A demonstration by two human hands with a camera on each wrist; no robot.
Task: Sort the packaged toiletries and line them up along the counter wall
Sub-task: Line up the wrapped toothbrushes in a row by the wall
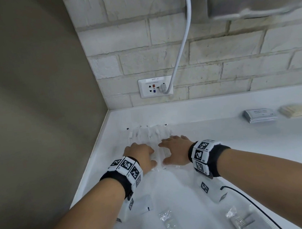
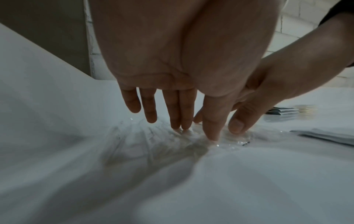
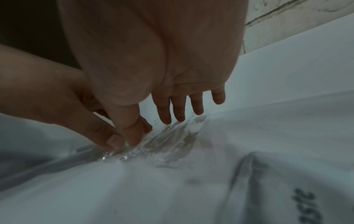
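Note:
Several clear plastic toiletry packets (image 1: 149,134) lie side by side near the corner of the white counter (image 1: 225,143), pointing at the back wall. My left hand (image 1: 141,153) and right hand (image 1: 174,145) lie palm-down on their near ends, almost touching each other. In the left wrist view the straight left fingers (image 2: 182,119) and thumb press their tips onto the crinkled packets (image 2: 153,136). In the right wrist view the right thumb (image 3: 134,136) presses the plastic (image 3: 168,139) beside the left thumb, and the other fingers (image 3: 178,112) reach forward, straight.
A stack of grey sachets (image 1: 260,115) and a beige pack (image 1: 294,110) sit against the back wall at right. More loose packets lie near me: a white one (image 1: 145,204), a clear one (image 1: 168,223), another (image 1: 241,220). A wall socket (image 1: 155,86) with a cable is above the corner.

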